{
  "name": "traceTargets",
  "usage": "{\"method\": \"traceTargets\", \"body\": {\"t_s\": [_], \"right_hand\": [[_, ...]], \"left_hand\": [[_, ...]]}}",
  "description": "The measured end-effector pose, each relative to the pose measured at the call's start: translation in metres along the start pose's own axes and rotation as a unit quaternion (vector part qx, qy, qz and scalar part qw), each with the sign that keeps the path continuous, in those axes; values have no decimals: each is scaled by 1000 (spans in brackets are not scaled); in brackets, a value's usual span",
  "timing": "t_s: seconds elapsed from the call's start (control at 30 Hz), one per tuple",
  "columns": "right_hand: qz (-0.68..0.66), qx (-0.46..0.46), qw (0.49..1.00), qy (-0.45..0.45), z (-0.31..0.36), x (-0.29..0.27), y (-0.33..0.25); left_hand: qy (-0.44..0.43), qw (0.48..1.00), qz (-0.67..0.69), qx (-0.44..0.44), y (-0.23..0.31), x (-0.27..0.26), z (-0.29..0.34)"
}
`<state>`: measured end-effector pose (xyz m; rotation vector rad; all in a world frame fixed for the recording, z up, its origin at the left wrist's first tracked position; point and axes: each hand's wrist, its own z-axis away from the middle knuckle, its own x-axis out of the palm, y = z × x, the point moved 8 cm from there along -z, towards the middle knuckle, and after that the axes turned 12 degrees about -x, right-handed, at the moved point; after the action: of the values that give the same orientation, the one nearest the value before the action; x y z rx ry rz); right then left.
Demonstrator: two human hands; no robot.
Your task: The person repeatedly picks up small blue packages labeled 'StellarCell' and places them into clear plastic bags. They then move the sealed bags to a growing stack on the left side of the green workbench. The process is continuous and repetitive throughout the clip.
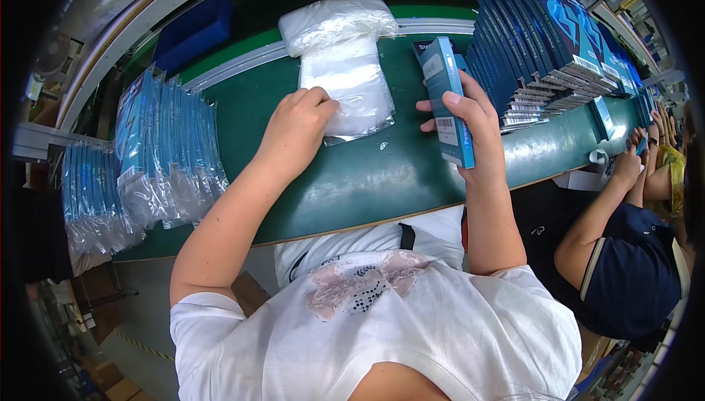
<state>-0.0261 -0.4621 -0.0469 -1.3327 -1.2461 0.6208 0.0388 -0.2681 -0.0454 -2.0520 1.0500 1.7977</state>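
My right hand (481, 125) holds a slim blue box (443, 85) upright above the green table, thumb on its near side and fingers behind. A barcode label shows on the box's narrow side. At the left edge of a pile of clear plastic bags (345, 70), my left hand (301, 123) is closed, fingertips pinched on the top bag's edge. The far end of the pile is bunched into a thick roll. Exactly how much film the left fingers grip is hidden by the hand.
Bagged blue boxes (172, 151) stand in rows at the left. Unbagged blue boxes (525, 41) are stacked at the right. Behind the table's metal rail sits a dark blue bin (194, 30). A co-worker's arm (598, 206) reaches over the table at far right.
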Motion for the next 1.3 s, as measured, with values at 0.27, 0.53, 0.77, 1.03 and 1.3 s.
{"method": "traceTargets", "body": {"t_s": [0.27, 0.53, 0.77, 1.03, 1.3], "right_hand": [[-188, 190, 960, -83, 21, 15, 31], [-288, 259, 902, -188, 38, 73, 54], [-210, 236, 926, -205, 17, 65, 48], [-97, 159, 980, -74, 15, 46, 43], [-119, 83, 989, 23, 24, 44, 37]], "left_hand": [[49, 994, 93, 3, 0, -14, 6], [97, 980, 173, -14, 0, -33, 0], [-12, 908, 343, -238, -39, -17, 0], [-46, 934, 303, -185, -20, -25, 5], [-6, 783, 566, -260, -24, -8, 21]]}}
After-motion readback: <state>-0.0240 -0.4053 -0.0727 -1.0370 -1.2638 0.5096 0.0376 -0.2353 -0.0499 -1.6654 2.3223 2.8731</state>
